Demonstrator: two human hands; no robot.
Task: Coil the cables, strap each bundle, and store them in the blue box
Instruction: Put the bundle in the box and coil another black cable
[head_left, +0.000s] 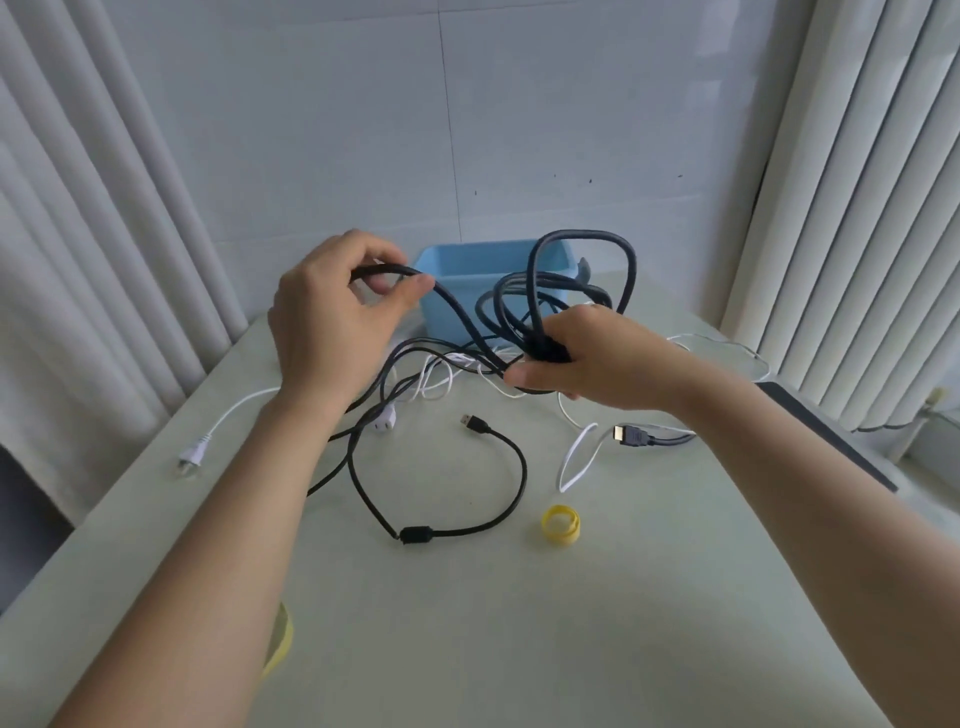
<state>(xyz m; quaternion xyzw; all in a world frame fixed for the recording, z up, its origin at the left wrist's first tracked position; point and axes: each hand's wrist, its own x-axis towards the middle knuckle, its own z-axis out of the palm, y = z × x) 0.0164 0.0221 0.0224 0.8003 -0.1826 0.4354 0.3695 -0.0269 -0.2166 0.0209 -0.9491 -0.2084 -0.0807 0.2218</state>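
A: Left hand, state?
B: Fingers are curled. One strand of the dark cable is pinched between the thumb and fingertips and held up above the table, just in front of the left corner of the blue box.
A: Right hand?
B: It is clenched round the gathered base of the same cable's loops, with the thumb laid under the bundle. Several uneven loops are fanned up and back out of the fist and are seen against the box.
A: The strand between the hands?
B: It is run from the left pinch down and rightward into the right grip, and is held clear of the tabletop.
A: Box position?
B: It is set at the far edge of the table, by the wall, behind both hands, with its top open. Its contents cannot be told, as the inside is mostly hidden by the loops.
A: What else is logged on the table?
B: A black USB cable is laid loose in a wide curve below the hands. White cables are tangled beneath and beside them. An HDMI plug is seen under the right wrist. A yellow strap roll is placed near the middle, untouched, and a second yellow strap is partly covered by the left forearm
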